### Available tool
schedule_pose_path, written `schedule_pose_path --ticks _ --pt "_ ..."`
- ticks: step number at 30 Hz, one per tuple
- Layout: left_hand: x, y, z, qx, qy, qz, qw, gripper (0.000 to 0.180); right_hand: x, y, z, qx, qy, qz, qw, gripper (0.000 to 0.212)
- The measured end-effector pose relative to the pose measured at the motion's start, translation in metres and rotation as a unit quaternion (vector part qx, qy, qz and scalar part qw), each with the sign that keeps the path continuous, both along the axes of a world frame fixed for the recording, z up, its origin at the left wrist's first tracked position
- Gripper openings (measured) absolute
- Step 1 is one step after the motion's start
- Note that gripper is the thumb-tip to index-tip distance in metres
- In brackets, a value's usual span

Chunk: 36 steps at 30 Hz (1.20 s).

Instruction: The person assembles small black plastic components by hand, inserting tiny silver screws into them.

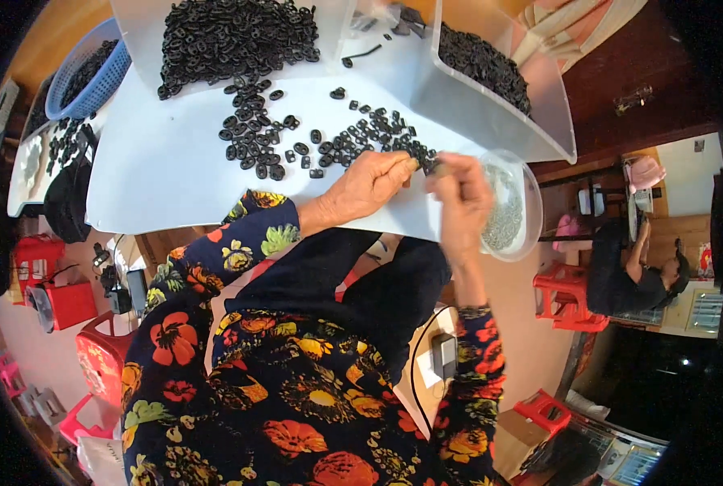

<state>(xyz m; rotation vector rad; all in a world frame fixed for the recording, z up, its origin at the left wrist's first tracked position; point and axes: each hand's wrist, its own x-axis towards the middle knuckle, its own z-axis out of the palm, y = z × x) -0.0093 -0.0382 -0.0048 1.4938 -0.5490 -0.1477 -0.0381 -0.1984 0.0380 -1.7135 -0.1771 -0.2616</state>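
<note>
My left hand [373, 185] is closed in a pinch over the front part of the white table [159, 170]; a small dark bit shows at its fingertips, too small to name. Close on its right, my right hand [464, 194] is blurred, its fingers curled together toward the left fingertips; what they hold is hidden. Just beyond both hands lies a spread of small black plastic pieces [369, 134], some square with holes. Larger oval black pieces [252, 134] lie loose to the left. Beside my right hand stands a round clear tub [531, 215] with small shiny clear or silvery pieces.
A clear bin [138, 49] heaped with black pieces stands at the far left of the table. Another clear bin [491, 113] with dark pieces is at the far right. Further left is a blue basket [110, 77]. Red stools [568, 296] and a seated person [637, 275] are to the right.
</note>
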Motion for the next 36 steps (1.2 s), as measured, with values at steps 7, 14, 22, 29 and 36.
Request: schedule_pose_path --ticks 7,14,22,29,36 --pt "-0.022 0.02 -0.003 -0.007 0.035 -0.01 0.999 0.036 0.089 -0.025 0.085 0.071 -0.132 -0.127 0.98 0.015" --pt "-0.034 0.032 -0.003 0.024 -0.045 0.044 0.998 0.029 0.102 0.084 0.016 -0.213 -0.035 0.066 0.974 0.016" --pt "-0.034 0.032 -0.002 0.002 -0.029 0.024 0.999 0.023 0.184 0.104 -0.026 -0.5 -0.091 0.091 0.856 0.024" --pt "-0.032 0.034 -0.002 0.003 -0.012 0.0 1.0 0.023 0.166 0.098 -0.029 -0.485 -0.11 0.117 0.86 0.02" --pt "-0.032 0.031 -0.003 0.007 -0.035 0.031 0.999 0.024 0.14 0.099 -0.026 -0.39 -0.087 0.188 0.897 0.02"
